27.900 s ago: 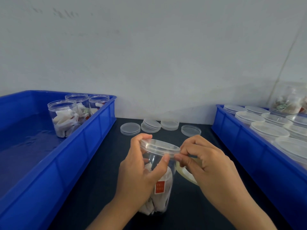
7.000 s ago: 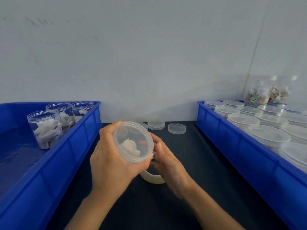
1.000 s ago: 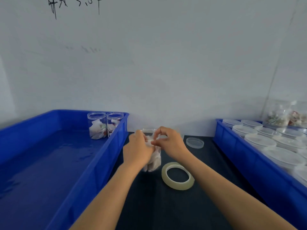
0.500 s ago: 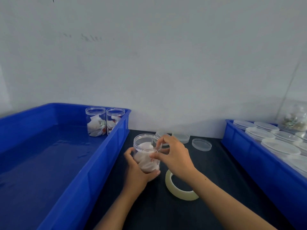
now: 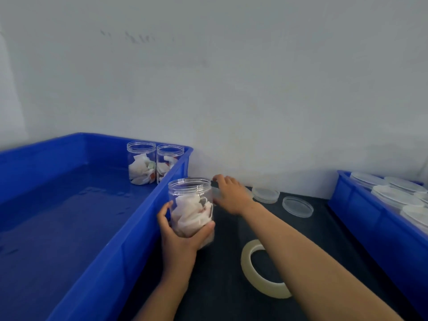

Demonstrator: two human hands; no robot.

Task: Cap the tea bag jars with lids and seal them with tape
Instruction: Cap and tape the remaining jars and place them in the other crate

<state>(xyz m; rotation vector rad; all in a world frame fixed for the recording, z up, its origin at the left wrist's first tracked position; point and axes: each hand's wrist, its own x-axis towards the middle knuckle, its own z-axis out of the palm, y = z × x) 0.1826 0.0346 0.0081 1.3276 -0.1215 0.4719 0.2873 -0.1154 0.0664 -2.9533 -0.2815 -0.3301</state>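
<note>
— Reaching away from the jar [image 5: 190, 206] now, the right hand [image 5: 228, 194] has left its rim and gone to the loose lids [image 5: 265, 194] beyond it by the wall. So capping comes next, I'd judge.

— Is the jar held?

— Yes, the left hand [image 5: 179, 237] grasps its base, upright and uncapped, just right of the left blue bin [image 5: 120, 246], where two open jars [image 5: 154, 165] wait.

— The right hand's fingers?

— I cannot tell whether they hold a lid.

— And the tape?

— The tape roll [image 5: 259, 272] lies flat, right of the jar, under the forearm. Nothing blocks the lids.
</note>
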